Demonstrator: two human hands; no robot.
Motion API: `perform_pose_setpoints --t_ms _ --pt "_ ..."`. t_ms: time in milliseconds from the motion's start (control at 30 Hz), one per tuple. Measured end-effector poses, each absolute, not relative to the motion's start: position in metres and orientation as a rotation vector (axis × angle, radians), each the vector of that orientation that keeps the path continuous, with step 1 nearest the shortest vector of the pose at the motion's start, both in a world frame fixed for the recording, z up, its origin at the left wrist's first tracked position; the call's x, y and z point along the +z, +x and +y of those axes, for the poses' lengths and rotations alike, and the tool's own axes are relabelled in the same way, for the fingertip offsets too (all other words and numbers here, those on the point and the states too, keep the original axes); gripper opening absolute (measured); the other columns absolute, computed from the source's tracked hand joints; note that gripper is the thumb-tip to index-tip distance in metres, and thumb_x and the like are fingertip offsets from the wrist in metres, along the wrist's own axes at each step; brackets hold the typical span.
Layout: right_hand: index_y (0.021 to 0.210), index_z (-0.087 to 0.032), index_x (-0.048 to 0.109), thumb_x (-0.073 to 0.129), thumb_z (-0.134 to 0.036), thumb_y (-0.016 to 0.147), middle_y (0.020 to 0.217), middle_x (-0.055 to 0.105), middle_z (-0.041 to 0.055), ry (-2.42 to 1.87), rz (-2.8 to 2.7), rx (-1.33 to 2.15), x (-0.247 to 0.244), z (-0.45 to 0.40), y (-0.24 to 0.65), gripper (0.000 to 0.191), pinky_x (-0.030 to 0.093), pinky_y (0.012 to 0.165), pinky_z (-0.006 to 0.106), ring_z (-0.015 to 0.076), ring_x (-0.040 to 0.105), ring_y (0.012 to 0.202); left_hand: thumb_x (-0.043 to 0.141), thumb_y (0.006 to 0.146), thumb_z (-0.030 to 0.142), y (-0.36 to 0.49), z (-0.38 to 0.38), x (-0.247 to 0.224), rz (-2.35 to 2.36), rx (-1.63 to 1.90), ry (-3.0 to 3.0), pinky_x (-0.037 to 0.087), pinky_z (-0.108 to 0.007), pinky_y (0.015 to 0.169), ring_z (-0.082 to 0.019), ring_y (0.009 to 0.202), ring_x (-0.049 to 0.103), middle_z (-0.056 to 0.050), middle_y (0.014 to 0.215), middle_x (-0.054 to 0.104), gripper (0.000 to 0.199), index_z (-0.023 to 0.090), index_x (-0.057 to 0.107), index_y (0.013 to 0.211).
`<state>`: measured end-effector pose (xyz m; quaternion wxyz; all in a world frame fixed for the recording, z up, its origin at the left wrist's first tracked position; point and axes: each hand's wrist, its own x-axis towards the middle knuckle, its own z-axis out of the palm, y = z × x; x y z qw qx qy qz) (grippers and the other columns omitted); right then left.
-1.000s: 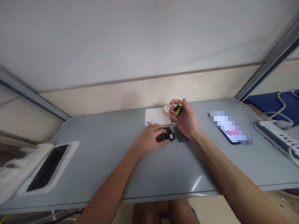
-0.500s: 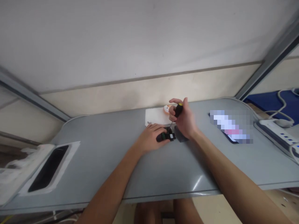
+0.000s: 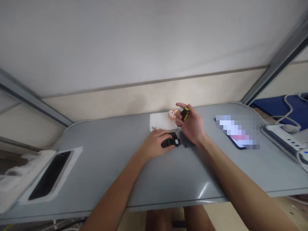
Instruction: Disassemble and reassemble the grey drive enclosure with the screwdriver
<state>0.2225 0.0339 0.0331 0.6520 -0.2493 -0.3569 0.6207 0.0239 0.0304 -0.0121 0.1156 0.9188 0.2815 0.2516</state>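
Observation:
My left hand is closed around a small black device with green markings and a white label, holding it against the grey desk. My right hand grips a screwdriver by its black and yellow handle. The thin shaft slants down to the left, and its tip meets the device or lies right by it; the exact contact is too small to tell. Under my right wrist lies a dark grey flat piece, partly hidden. Behind the hands a white sheet carries several tiny dark bits, perhaps screws.
A round orange and white toy-like item sits on the sheet's far side. To the right lie a phone with a blurred screen and a white power strip with cables. A black tablet-like slab rests on white paper at left.
The screwdriver handle has turned in my right hand, showing more yellow, and the right fingers have shifted slightly. My left hand still holds the device in the same place.

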Motion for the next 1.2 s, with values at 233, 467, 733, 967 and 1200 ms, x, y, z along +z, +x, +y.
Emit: perform_pose_setpoints --t_ms 233,467,733,967,1200 --pt "0.079 -0.023 0.049 0.088 -0.043 0.076 0.085 0.057 -0.0023 -0.602 -0.786 1.332 0.0291 0.0342 0.2232 0.044 0.041 0.058 0.025 0.01 0.055 0.066 0.074 0.091 0.041 0.0238 0.0311 -0.0129 0.851 0.728 2.69 0.047 -0.044 0.104 -0.025 0.116 0.066 -0.005 0.129 0.071 0.022 0.025 0.071 0.104" --pt "0.082 -0.025 0.051 0.059 -0.076 0.087 0.066 0.037 -0.0048 -0.677 -0.848 1.267 0.0295 0.0374 0.2197 0.051 0.027 0.047 0.029 0.0103 0.029 0.05 0.073 0.091 0.041 0.0239 0.0305 -0.0124 0.848 0.728 2.683 0.046 -0.045 0.105 -0.025 0.116 0.066 -0.005 0.127 0.071 0.021 0.025 0.072 0.105" --pt "0.082 -0.024 0.054 0.077 -0.058 0.082 0.085 0.055 -0.0007 -0.661 -0.843 1.264 0.0291 0.0349 0.2214 0.042 0.043 0.06 0.028 0.0107 0.052 0.066 0.072 0.092 0.041 0.0237 0.0312 -0.012 0.842 0.716 2.693 0.046 -0.045 0.105 -0.025 0.115 0.066 -0.005 0.128 0.071 0.021 0.025 0.072 0.106" --pt "0.075 -0.024 0.043 0.067 -0.072 0.084 0.062 0.027 -0.0078 -0.659 -0.817 1.292 0.0307 0.0369 0.2216 0.054 0.022 0.044 0.026 0.0077 0.021 0.047 0.073 0.092 0.041 0.0236 0.0308 -0.0104 0.861 0.689 2.693 0.046 -0.045 0.105 -0.025 0.116 0.066 -0.004 0.13 0.071 0.022 0.026 0.072 0.108" --pt "0.102 -0.027 0.065 0.069 -0.061 0.087 0.079 0.052 -0.0021 -0.625 -0.843 1.31 0.0329 0.0326 0.2198 0.037 0.043 0.058 0.028 0.0113 0.049 0.062 0.072 0.094 0.04 0.0236 0.0297 -0.0093 0.842 0.72 2.707 0.046 -0.045 0.104 -0.024 0.115 0.066 -0.004 0.128 0.072 0.02 0.026 0.072 0.107"
